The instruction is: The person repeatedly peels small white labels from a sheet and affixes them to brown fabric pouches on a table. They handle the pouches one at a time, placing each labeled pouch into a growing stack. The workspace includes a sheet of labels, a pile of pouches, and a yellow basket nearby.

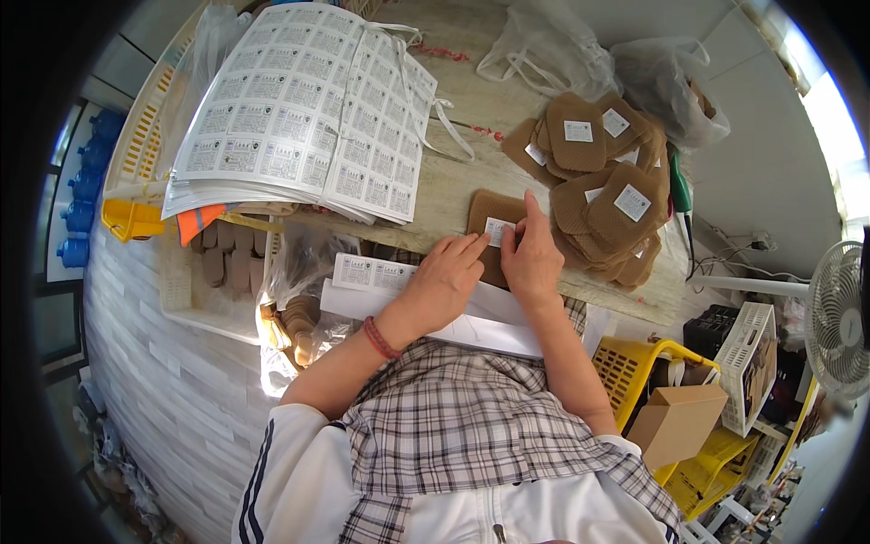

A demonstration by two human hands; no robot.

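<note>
On the near edge of the table lies a flat brown ribbed fabric piece [494, 203] with a small white label [495, 228] on it. The fingers of my left hand [444, 283] are together, their tips on the label's left side. My right hand [533, 258] rests on the fabric piece, index finger stretched out and thumb at the label's right edge; its other fingers are partly hidden. Across my lap, below both hands, lie white paper strips [489, 332] and a strip of printed labels [373, 273].
A thick stack of printed label sheets [281, 109] covers the table's left. Several labelled brown fabric pieces [625, 204] are heaped at right, beside a green-handled tool [680, 186]. Plastic bags [666, 86] lie behind. Yellow crates [625, 367] and a fan [838, 317] stand right.
</note>
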